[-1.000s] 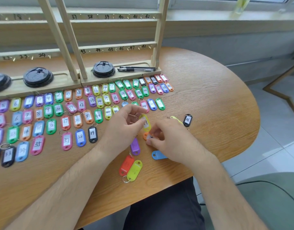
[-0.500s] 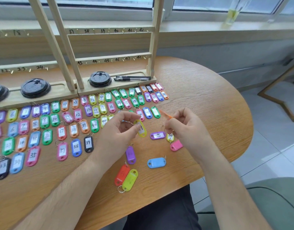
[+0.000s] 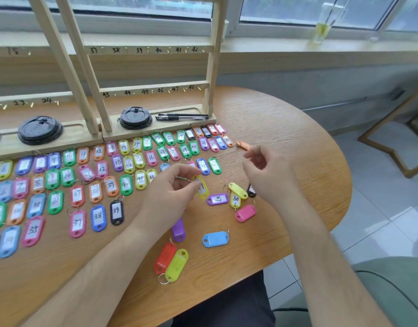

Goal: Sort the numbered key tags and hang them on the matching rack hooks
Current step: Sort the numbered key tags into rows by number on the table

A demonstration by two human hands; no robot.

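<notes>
Over the right part of the wooden surface (image 3: pixel 286 142) I see both hands raised a little. The left hand (image 3: pixel 166 197) has its thumb and first fingers curled together, and they pinch a yellow tag (image 3: pixel 201 188) by its upper end. This tag hangs down with its label toward the camera, but I cannot read the number. The right hand (image 3: pixel 268 175) is also closed in a pinch. Its thumb and fingers grasp an orange tag (image 3: pixel 244 146) at one end, and the tag points to the left with its ring free, just beside the right end of the sorted tags (image 3: pixel 67 176). These lie in rows in front of the rack (image 3: pixel 146 90), whose hooks carry the numbers 37 to 48. Near the hands some loose ones lie on the surface: a purple tag (image 3: pixel 217 199), a pink tag (image 3: pixel 245 213), a blue tag (image 3: pixel 215 239), and a red tag (image 3: pixel 165 257) touching a lime tag (image 3: pixel 177 265).

Compared with half a second ago, the right hand has moved away from the left hand and farther toward the rack, carrying the orange tag to a row nearer the rack. One second ago this hand was down among the loose tags. The left hand keeps the same grip on the yellow tag.
</notes>
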